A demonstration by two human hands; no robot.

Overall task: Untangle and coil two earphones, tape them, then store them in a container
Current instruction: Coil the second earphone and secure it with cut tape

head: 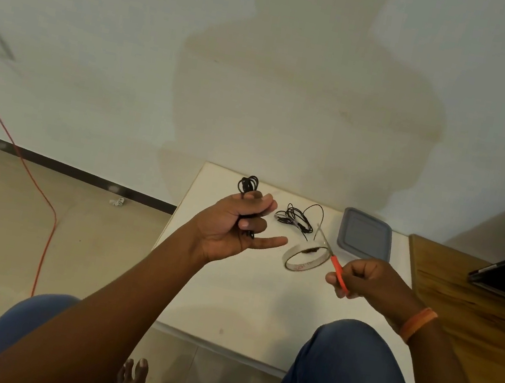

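Coiled black earphone cable [248,187] gripped in the raised left hand [235,225], second black earphone tangle [298,218] lying near the white table's [247,291] far edge, clear tape roll [305,256] just beside it, grey lidded plastic container [366,234] at the far right corner, orange-handled scissors [334,263] held in the curled right hand [370,281] — blades over the roll.

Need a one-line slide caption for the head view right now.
Left hand grips a coiled black earphone, right hand holds orange-handled scissors above the clear tape roll on a white table.

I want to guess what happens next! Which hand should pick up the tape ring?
Probably the right hand. It hovers just beside the clear tape roll, though it must first put down the orange-handled scissors. The left hand grips the coiled black earphone.
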